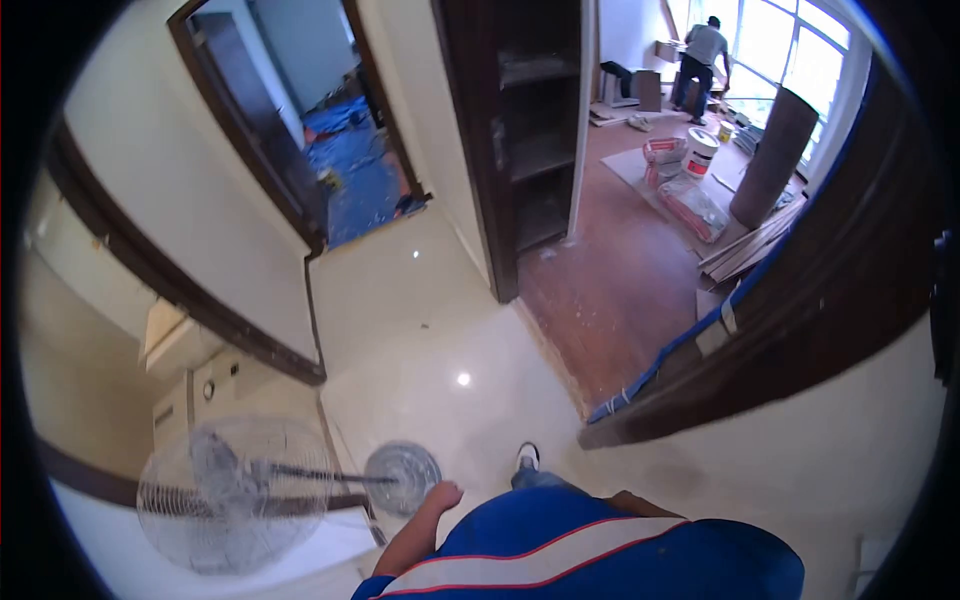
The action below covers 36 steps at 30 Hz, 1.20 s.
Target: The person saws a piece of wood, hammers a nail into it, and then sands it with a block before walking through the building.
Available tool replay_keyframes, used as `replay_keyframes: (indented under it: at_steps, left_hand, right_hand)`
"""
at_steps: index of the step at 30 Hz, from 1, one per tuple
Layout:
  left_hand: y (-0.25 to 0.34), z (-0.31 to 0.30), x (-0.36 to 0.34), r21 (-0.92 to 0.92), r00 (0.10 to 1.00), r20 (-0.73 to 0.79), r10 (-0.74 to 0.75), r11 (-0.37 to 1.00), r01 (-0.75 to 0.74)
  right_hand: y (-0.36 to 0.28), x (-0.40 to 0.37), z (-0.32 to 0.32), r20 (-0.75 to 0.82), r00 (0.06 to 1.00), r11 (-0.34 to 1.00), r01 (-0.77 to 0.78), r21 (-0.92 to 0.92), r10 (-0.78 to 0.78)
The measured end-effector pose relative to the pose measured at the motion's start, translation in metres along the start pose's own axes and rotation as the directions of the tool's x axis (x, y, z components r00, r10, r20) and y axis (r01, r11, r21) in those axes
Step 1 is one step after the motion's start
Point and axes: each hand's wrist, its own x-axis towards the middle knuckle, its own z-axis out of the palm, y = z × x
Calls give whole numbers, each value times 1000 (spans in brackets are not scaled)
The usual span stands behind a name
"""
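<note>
My left hand (447, 495) hangs at my left side with its fingers curled in, and nothing shows in it. In the view it lies right beside the round base of a dusty pedestal fan (402, 477), apparently without touching it. The fan's wire cage and pole extend to the left. Past the right side of my blue shirt, only a forearm and a bit of my right hand (632, 504) show; its fingers are hidden behind my body. One of my shoes (528, 456) is on the pale tiled floor (400, 330).
Ahead left, a doorway leads to a floor covered by a blue sheet (350, 165). Dark open shelves (543, 150) stand between the rooms. At right are a white bucket (701, 150), bags (690, 205), a brown roll (775, 160), wood strips (755, 240) and a bending person (703, 60).
</note>
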Motion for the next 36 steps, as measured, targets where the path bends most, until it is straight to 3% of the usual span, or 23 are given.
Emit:
replay_keyframes:
  at_steps: [1, 3, 7, 10, 13, 15, 16, 17, 21, 25, 27, 28, 29, 32, 36]
  left_hand:
    - [-3, -21, -1, 12, 997, 45, -56, 998, 56]
    - [-44, -26, 29, 91, 997, -9, -77, 993, 77]
    - [-63, -81, 45, 376, 994, 76, 83, 921, -106]
    - [-77, -75, 69, 497, 962, 182, 206, 825, -270]
    - [-64, -99, 94, 251, 969, 233, 83, 957, -143]
    - [-55, -115, 122, 187, 965, 252, 68, 975, -117]
    - [-52, -127, 142, 184, 963, 259, 70, 975, -120]
    - [-51, -142, 163, 189, 960, 269, 79, 973, -133]
    - [-45, -233, 270, 265, 954, 277, 116, 945, -192]
    - [-1, -360, 395, 376, 979, 178, 101, 912, -163]
    - [38, -421, 436, 225, 999, 28, 36, 974, -41]
    - [59, -449, 455, 222, 998, 23, 56, 973, -60]
    - [76, -465, 476, 265, 992, -52, 113, 959, -95]
    - [158, -515, 509, 233, 990, -24, 138, 964, -128]
    - [247, -510, 570, 278, 951, 92, 294, 910, -308]
  right_hand:
    - [-18, 7, -21, -61, 998, 1000, -18, 22, 19]
    - [-72, -3, -75, -81, 994, 997, 77, -31, -79]
    - [-117, 22, -128, 4, 959, 893, 265, -364, -283]
    - [-128, 50, -141, -126, 895, 864, 364, -347, -428]
    - [-134, 68, -159, -190, 915, 928, 320, -191, -355]
    - [-127, 80, -168, -332, 893, 947, 322, 3, -303]
    - [-117, 93, -160, -230, 968, 881, 193, 432, -99]
    - [-104, 109, -150, -113, 987, 637, 18, 771, 110]
    - [-97, 117, -180, -202, 934, 850, -160, 503, 295]
    - [-98, 136, -217, -282, 875, 801, -177, 572, 394]
    - [-87, 159, -222, -320, 836, 731, -132, 670, 445]
    - [-87, 166, -229, -331, 814, 658, -82, 748, 477]
    - [-159, 105, -299, -432, 819, 896, -208, 391, 379]
    - [-120, 173, -265, -549, 774, 821, 65, 567, 317]
    - [-120, 162, -325, -373, 810, 755, -125, 644, 452]
